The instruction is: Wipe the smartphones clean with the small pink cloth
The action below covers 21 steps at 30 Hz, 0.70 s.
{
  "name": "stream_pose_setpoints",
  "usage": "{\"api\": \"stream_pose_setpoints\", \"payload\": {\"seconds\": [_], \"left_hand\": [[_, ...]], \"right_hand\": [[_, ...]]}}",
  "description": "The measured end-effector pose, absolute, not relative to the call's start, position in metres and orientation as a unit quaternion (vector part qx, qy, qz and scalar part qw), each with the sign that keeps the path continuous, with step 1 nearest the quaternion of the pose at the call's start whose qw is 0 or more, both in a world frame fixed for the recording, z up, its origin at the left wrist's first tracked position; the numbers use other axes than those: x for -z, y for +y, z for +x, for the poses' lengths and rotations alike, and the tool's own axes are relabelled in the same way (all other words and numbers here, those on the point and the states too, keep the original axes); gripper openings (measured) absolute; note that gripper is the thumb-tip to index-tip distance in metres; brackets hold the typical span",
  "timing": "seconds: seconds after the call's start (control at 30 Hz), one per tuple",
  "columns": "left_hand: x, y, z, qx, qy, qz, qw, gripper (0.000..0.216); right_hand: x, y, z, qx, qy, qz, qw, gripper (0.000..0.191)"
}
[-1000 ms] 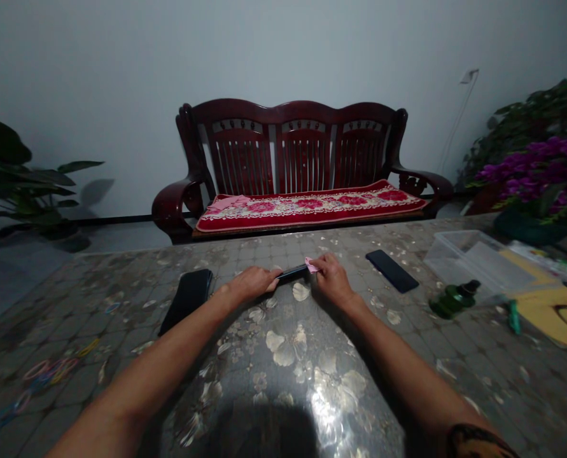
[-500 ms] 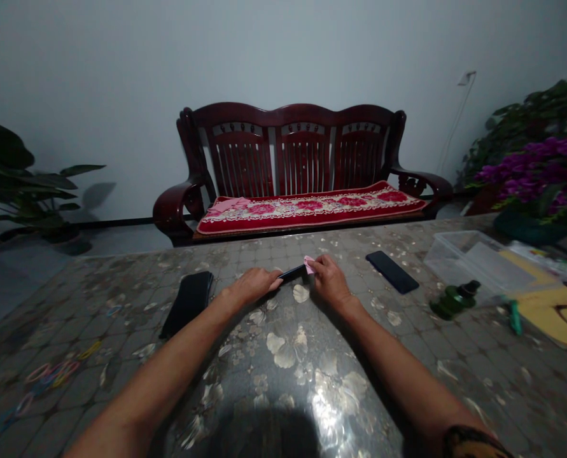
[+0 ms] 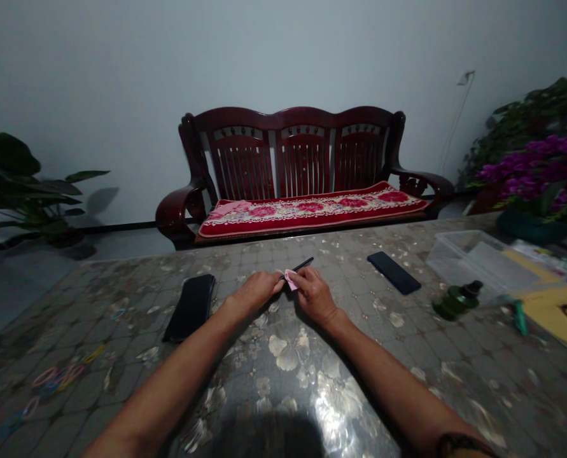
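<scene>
My left hand (image 3: 259, 287) is closed around the near end of a thin, dark, pen-like stick (image 3: 304, 263), whose far end points up and to the right. Pinched in my right hand (image 3: 315, 294) is a small piece of pink cloth or paper (image 3: 290, 278). It lies against the stick right beside my left fingertips, so the two hands almost meet. My fingers cover the near part of the stick, and its exact kind cannot be made out.
A black case (image 3: 190, 307) lies left of my hands, and a dark phone (image 3: 394, 272) to their right. Farther right stand a green bottle (image 3: 456, 301) and a clear plastic box (image 3: 483, 261). Colourful bands (image 3: 63, 375) are scattered at the left. Beyond the table stands a wooden bench (image 3: 302, 152).
My right hand has slid left and down along the stick with the pink piece, from its far end to beside my left hand. The stick's far end now shows bare.
</scene>
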<state>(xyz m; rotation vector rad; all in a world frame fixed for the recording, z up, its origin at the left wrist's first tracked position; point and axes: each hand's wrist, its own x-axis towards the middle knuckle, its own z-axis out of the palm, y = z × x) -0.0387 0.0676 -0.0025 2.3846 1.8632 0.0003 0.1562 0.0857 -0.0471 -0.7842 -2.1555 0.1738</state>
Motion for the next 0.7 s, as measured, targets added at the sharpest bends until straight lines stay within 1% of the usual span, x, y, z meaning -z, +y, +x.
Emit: {"api": "stream_pose_setpoints", "payload": {"seconds": [0.17,0.3,0.4,0.5,0.6,0.7], "left_hand": [[0.002,0.066,-0.037,-0.012,0.614,0.786,0.072,0.034],[-0.002,0.066,-0.036,-0.008,0.614,0.786,0.08,0.031],[-0.004,0.066,-0.035,-0.006,0.615,0.784,0.086,0.032],[-0.006,0.065,-0.033,0.004,0.627,0.775,0.08,0.032],[-0.01,0.064,-0.031,0.012,0.648,0.758,0.08,0.034],[-0.013,0.062,-0.03,0.006,0.663,0.743,0.095,0.034]], "right_hand": [[0.05,0.093,0.157,-0.056,-0.87,-0.301,0.386,0.044],[0.05,0.093,0.161,-0.052,-0.866,-0.313,0.385,0.046],[0.049,0.091,0.163,-0.055,-0.879,-0.286,0.378,0.046],[0.051,0.098,0.166,-0.09,-0.854,-0.297,0.418,0.047],[0.054,0.115,0.174,-0.156,-0.769,-0.383,0.487,0.048],[0.059,0.136,0.18,-0.215,-0.696,-0.471,0.498,0.044]]}}
